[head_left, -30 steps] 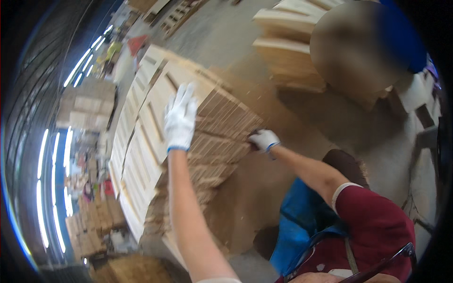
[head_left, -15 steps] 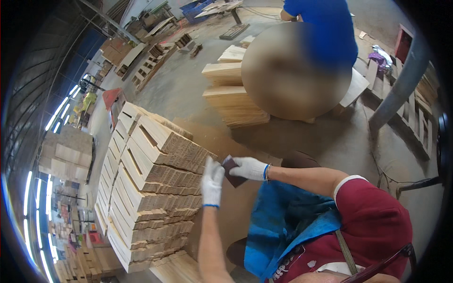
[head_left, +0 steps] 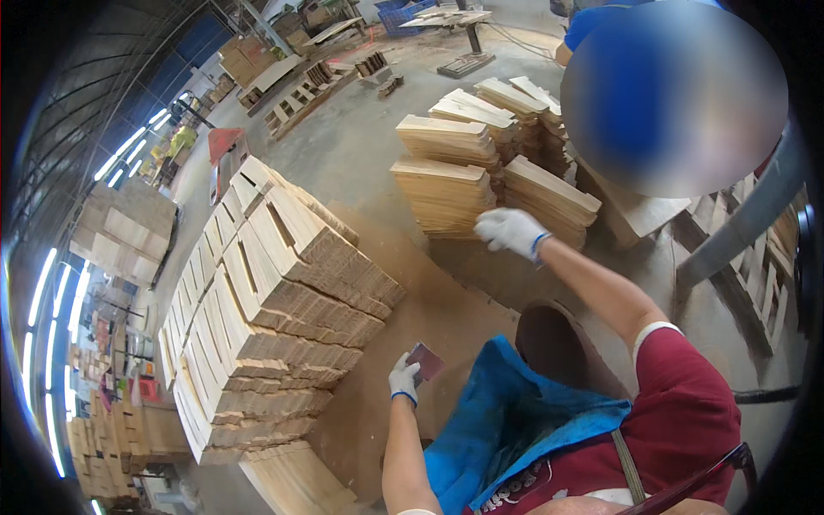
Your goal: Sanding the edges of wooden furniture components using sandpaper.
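Note:
My left hand, in a white knit glove with a blue cuff, is closed on a small dark reddish-brown sheet that looks like sandpaper. It is near my blue apron, right of the big stack of slotted wooden pieces. My right hand, gloved the same way, reaches forward with nothing seen in it. Its fingers are stretched out beside the stacked pale wooden boards; whether they touch is hard to tell.
A person in blue, mostly blurred, is at the far right beyond the boards. A grey post and a wooden pallet stand at the right. A red pallet jack is behind the left stack. More boards lie low at the front.
My hands have moved apart. The sandpaper, earlier between both hands, is now in the left one, lower down. My right hand has gone forward and right to the board stacks; the view has shifted.

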The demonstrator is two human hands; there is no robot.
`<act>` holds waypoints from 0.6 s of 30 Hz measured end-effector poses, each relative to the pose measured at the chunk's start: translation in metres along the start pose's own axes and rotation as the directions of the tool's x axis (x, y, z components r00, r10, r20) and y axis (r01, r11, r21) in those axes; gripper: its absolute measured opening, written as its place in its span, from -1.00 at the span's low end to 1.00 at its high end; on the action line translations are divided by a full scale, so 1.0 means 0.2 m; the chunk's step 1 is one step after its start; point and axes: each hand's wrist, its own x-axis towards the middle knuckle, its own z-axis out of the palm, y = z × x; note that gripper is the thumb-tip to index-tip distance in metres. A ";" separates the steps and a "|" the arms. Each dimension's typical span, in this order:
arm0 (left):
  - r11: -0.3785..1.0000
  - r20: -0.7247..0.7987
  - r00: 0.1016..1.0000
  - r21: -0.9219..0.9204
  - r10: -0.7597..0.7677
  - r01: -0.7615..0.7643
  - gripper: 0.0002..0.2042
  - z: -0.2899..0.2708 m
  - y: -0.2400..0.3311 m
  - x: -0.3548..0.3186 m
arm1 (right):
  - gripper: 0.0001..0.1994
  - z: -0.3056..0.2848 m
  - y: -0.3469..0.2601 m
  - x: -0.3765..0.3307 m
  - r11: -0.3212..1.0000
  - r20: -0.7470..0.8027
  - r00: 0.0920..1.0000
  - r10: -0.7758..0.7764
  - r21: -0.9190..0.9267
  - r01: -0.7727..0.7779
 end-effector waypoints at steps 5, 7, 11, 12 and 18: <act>0.807 -0.048 0.995 0.588 0.090 -0.045 -0.30 0.26 0.09 0.19 | -0.25 -0.46 0.44 0.46 0.986 -0.263 0.951 0.166 0.016 -0.167; 0.642 0.075 0.958 0.727 0.276 -0.242 -0.17 0.43 0.22 0.34 | -0.23 -0.48 0.44 0.66 0.984 -0.212 0.961 0.178 0.034 -0.174; 0.995 0.337 0.941 -0.083 -0.021 0.052 -0.03 1.04 0.55 0.51 | -0.13 -0.51 0.55 0.93 0.982 -0.109 0.978 0.176 0.094 -0.166; 0.973 0.374 0.927 -0.198 -0.040 0.122 0.00 1.13 0.60 0.59 | -0.10 -0.50 0.51 0.98 0.970 -0.067 0.974 0.218 0.128 -0.208; 0.914 0.409 0.906 -0.319 -0.107 0.252 0.16 1.60 0.79 0.94 | 0.00 -0.49 0.57 1.19 0.965 0.158 0.965 0.207 0.131 -0.228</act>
